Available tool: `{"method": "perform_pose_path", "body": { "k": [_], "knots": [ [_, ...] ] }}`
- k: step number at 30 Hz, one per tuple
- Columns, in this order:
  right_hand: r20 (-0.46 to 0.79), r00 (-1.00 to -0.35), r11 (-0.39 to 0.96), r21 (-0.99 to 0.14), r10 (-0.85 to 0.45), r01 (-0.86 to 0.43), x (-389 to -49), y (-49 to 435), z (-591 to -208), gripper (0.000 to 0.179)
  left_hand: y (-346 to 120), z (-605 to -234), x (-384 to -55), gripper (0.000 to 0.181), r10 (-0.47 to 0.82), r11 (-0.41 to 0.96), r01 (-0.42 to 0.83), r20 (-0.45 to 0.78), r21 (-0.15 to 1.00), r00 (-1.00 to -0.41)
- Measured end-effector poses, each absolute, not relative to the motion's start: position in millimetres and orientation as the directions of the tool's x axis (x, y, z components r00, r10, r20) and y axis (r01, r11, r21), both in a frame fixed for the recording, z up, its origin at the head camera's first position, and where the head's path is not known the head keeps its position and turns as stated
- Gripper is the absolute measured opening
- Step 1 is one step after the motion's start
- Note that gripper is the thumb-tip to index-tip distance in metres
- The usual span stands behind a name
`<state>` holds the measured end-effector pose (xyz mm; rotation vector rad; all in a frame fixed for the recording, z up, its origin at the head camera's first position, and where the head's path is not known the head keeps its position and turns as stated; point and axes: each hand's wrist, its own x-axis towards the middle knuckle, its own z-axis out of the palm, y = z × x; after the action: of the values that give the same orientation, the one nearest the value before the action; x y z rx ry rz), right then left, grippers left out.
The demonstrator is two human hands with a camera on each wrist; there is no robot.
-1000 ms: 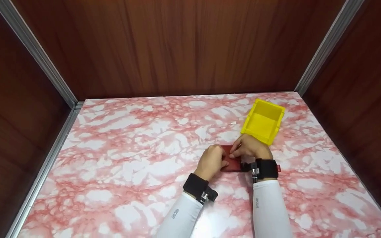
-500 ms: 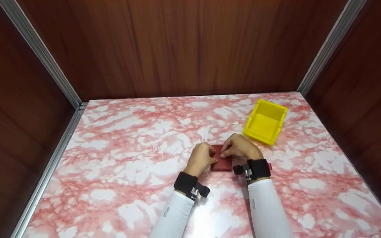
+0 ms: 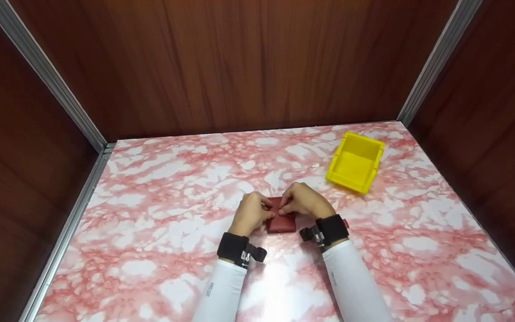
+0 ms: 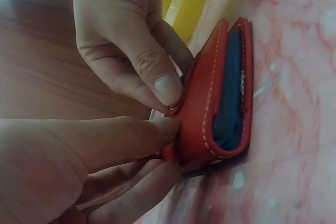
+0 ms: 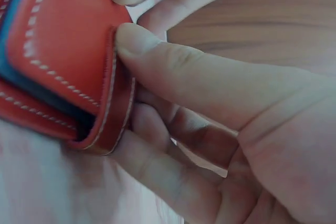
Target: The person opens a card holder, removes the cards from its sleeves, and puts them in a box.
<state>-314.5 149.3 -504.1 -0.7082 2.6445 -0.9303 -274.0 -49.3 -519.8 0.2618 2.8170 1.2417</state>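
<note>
A red leather wallet (image 3: 281,225) with white stitching lies folded on the table between both hands. Dark blue lining (image 4: 229,98) shows inside its fold in the left wrist view. My left hand (image 3: 249,212) holds the wallet's left side, thumb on the top face and fingers at the edge. From the other side, my right hand (image 3: 306,201) pinches a narrow stitched strap (image 5: 119,111) that wraps round the wallet's edge. Its thumb presses the strap's end on the top face, close to the left hand's fingertips, while the other fingers sit below the edge.
A yellow plastic bin (image 3: 353,179) stands behind the right hand. The red-and-white marbled table (image 3: 172,201) is walled in by dark wood panels (image 3: 221,67) with metal corner rails. Both wrists wear black bands with small cameras.
Both hands have moved left across the table together with the wallet, away from the bin. Both hands keep their hold on it.
</note>
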Motion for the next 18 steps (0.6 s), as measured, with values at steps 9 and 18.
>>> {"method": "perform_pose_path", "body": {
  "k": [9, 18],
  "knots": [
    [0.003, -0.829, 0.66, -0.604, -0.559, -0.447, -309.4, 122.0, -512.4, 0.011, -77.7, -519.6, -273.7, 0.018, 0.161, 0.649, 0.094, -0.016, 0.755, -0.987],
    [-0.016, -0.808, 0.663, -0.582, -0.589, -0.472, -306.2, 117.8, -509.0, 0.012, -84.1, -523.2, -273.0, 0.017, 0.176, 0.636, 0.114, 0.001, 0.763, -0.984]
  ]
}}
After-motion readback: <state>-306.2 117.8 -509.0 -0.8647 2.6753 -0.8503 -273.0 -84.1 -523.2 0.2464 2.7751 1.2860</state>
